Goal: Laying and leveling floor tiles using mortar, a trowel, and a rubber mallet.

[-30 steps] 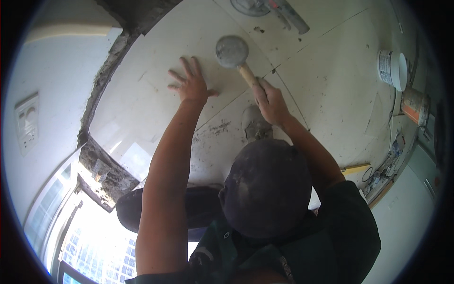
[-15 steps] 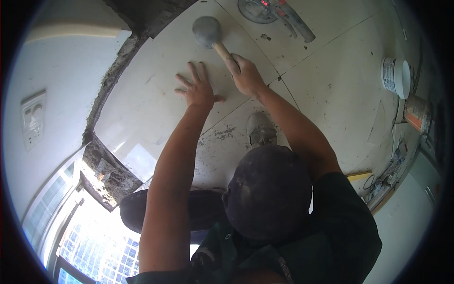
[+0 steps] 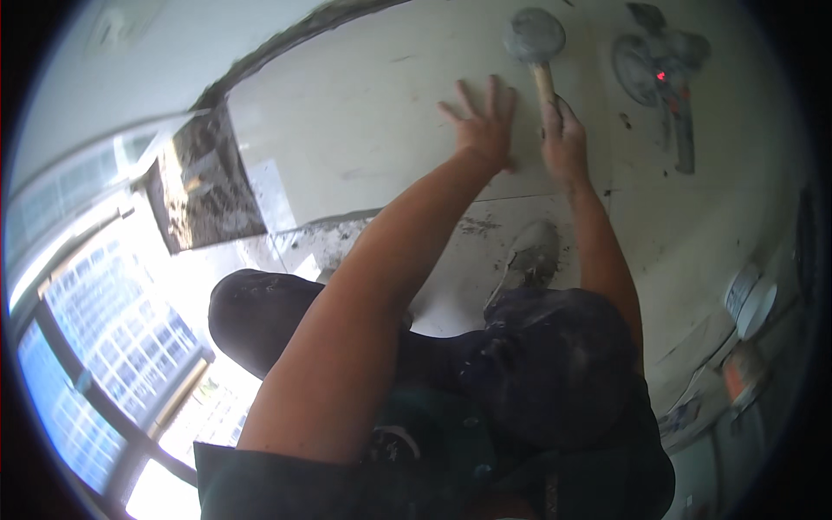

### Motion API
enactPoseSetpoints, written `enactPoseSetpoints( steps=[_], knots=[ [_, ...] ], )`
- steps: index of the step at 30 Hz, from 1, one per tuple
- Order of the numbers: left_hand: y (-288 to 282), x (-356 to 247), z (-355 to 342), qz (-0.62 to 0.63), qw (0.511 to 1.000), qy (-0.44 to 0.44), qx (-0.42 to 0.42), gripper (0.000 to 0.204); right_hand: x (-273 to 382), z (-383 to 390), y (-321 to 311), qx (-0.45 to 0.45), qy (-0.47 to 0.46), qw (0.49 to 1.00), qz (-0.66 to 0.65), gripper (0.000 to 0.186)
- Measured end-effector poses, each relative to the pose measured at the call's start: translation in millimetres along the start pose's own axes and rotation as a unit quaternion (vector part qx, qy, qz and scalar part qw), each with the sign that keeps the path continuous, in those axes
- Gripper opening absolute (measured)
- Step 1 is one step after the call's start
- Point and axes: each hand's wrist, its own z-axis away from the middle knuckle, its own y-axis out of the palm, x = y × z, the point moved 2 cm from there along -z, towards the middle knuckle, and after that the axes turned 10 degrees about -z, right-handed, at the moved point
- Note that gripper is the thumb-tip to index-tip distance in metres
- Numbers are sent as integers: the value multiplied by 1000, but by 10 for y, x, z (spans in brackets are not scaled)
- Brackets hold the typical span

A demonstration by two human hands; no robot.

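A large pale floor tile (image 3: 347, 130) lies in front of me. My left hand (image 3: 484, 126) rests on it with the fingers spread, holding nothing. Just to its right, my right hand (image 3: 565, 143) is closed round the wooden handle of a rubber mallet (image 3: 535, 36). The mallet's round grey head points away from me, at the far side of the tile; whether it touches the surface I cannot tell. My grey, dusty shoe (image 3: 533, 247) stands on the floor below my right hand.
An angle grinder (image 3: 663, 65) with a red light lies at the far right. A white bucket (image 3: 750, 299) and an orange-and-grey container (image 3: 744, 374) stand at the right. Rough bare ground (image 3: 208, 186) shows past the tile's left end, near the window (image 3: 113, 312).
The whole view has turned and shifted, so the hands and mallet now appear farther right, with more of the window showing. My left hand stays spread on the tile; the right keeps the mallet.
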Motion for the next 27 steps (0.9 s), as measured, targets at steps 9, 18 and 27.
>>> enactPoseSetpoints(
  steps=[9, 18, 27],
  knots=[
    [564, 1599, 400, 19, 992, -13, -125, 99, 118, -85, -124, 84, 102, 989, 62, 56],
    [644, 2389, 1049, 43, 990, -43, 124, 141, 402, 389, 539, 162, 51, 985, 20, 38],
    [1226, 2640, 1231, 25, 983, 20, -181, 133, -136, 751, 1027, 230, -86, 956, 158, 50]
  ],
)
